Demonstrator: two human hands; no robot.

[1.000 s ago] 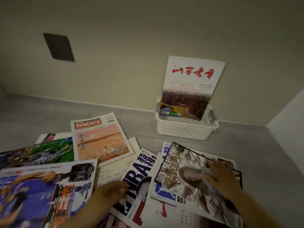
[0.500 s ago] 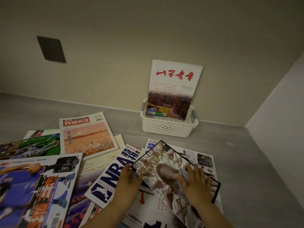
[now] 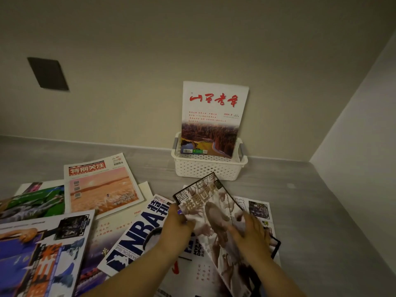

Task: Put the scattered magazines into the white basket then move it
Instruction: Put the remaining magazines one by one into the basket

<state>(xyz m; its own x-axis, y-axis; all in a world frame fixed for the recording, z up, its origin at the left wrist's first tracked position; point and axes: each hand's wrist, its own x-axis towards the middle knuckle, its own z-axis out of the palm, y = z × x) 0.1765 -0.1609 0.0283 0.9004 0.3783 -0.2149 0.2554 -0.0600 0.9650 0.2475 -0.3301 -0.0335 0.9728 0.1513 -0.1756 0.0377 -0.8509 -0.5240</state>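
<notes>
A white perforated basket (image 3: 205,170) stands against the back wall with one magazine with red script (image 3: 214,116) upright in it. Both my hands hold a black-bordered magazine (image 3: 205,200), its far end tilted up off the pile toward the basket. My left hand (image 3: 177,228) grips its left edge, and my right hand (image 3: 248,232) presses on its cover at the right. Under it lie an NBA magazine (image 3: 141,230) and a white one (image 3: 257,209).
More magazines lie scattered on the grey floor at the left: an orange sunset cover (image 3: 102,187), a green one (image 3: 32,202) and a blue basketball one (image 3: 36,254). A white wall (image 3: 353,168) closes the right side. A dark wall plate (image 3: 48,73) sits upper left.
My left hand moved from the floor onto the black-bordered magazine's left edge. Both hands have lifted its far end off the pile, toward the basket.
</notes>
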